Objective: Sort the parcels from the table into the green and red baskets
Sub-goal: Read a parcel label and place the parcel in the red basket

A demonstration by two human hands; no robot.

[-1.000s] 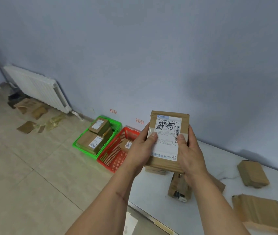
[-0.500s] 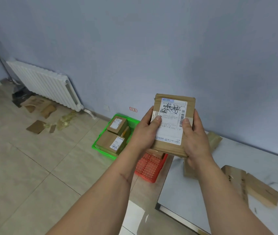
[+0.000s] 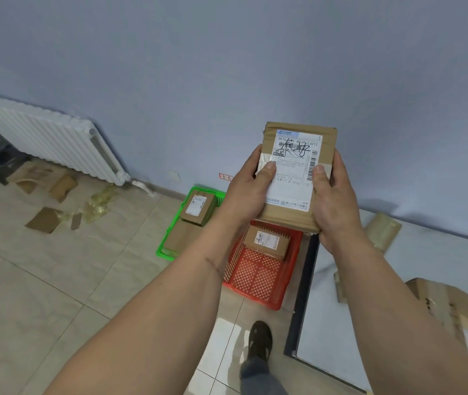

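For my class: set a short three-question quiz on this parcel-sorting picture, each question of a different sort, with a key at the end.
1. True or false: the held parcel is gripped by both the left hand and the right hand.
2. Which basket has just one parcel showing in it? A) the green basket B) the red basket C) neither
3. Fill the gap: the white label on the held parcel faces the ____.

Key
1. True: one hand grips each side, thumbs on the label.
2. B: one labelled box lies at its far end; the green one shows two.
3. Camera, that is, the person holding it.
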